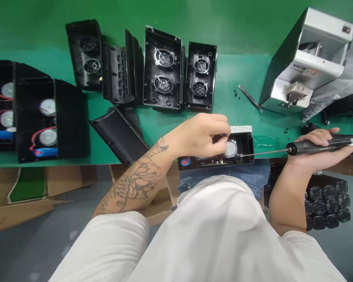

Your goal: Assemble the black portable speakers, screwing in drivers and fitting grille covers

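My right hand (314, 147) is wrapped round a black electric screwdriver (338, 144) held nearly level. Its long thin bit points left, and the tip reaches into an open black speaker housing (251, 147) at the table's front edge, by my lap. A round silver speaker (231, 149), a blue part (186, 161) with a red wire and a narrow circuit board (214, 162) show inside the housing. My left hand (204, 135) is closed over the housing, thumb and fingers pinched near the speaker. What they hold, if anything, is hidden.
Several black housings with round grilles (164, 84) stand behind. At left are open housings with speakers (48, 137); a curved black cover (119, 135) lies nearby. Tweezers (251, 98), loose screws (237, 94) and a silver screw-feeder machine (307, 64) are at right.
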A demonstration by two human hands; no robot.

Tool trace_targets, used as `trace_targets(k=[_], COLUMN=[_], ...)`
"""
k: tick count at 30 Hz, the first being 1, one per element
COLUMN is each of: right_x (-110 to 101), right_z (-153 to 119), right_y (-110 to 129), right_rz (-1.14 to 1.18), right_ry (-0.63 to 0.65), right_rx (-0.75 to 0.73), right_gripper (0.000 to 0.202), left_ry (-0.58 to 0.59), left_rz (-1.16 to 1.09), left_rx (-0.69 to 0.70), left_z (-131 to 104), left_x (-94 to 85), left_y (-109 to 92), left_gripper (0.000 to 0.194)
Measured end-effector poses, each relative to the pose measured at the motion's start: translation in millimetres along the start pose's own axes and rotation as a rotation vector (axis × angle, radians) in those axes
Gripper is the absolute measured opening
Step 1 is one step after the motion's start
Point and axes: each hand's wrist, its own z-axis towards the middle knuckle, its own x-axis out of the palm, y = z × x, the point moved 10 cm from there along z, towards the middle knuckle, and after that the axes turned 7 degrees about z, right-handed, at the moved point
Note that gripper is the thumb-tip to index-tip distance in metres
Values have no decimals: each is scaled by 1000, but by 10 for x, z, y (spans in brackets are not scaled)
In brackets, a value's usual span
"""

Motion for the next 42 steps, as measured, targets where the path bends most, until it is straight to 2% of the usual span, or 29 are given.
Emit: trace_targets(k=[2,3,7,10,13,14,17,19,24,30,34,36,38,39,40,42], right_x=[112,154,272,375,431,469,624,640,668,688,677,658,683,703,732,713], right_z=[19,21,-59,-170,-214,-223,-351,-441,-519,-548,-595,-637,-737,-774,-814,-838], right_y=[-158,-251,-567,-598,-446,-405,-445,-473,-386,-426,-400,-414,-459,-460,-435,-297], right_rz=[-169,-247,-525,-678,-774,-827,-1083,-1218,-1245,-1254,-1268,-1290,-1246,-1198,-1146,-1101], right_ry=[64,85,157,268,369,439,804,943,895,957,1005,1000,1009,967,899,598], right_rx=[-108,-154,-288,-374,-427,-425,-364,-332,-405,-385,-390,-399,-412,-430,-476,-592], right_gripper=[77,82,86,87,92,89,66,69,78,72,67,72,68,66,73,102], left_ry=[-160,-231,-423,-434,-381,-370,-377,-401,-449,-368,-349,-339,-293,-259,-228,-207], left_rz=[-59,-60,22,53,30,28,40,53,58,117,272,386,503,546,571,546], left_rx=[-17,-28,12,46,48,52,69,96,196,183,230,254,259,250,231,177], left_z=[72,98,115,80,56,51,43,41,14,8,-2,-4,6,14,21,26], left_x=[-125,-162,-152,-29,75,87,63,32,10,121,142,152,199,231,259,272], left_y=[32,42,-6,-13,12,11,-13,-47,-142,-130,-222,-275,-288,-269,-235,-153], left_gripper=[20,20,17,16,15,14,12,11,4,14,20,22,24,26,27,27])
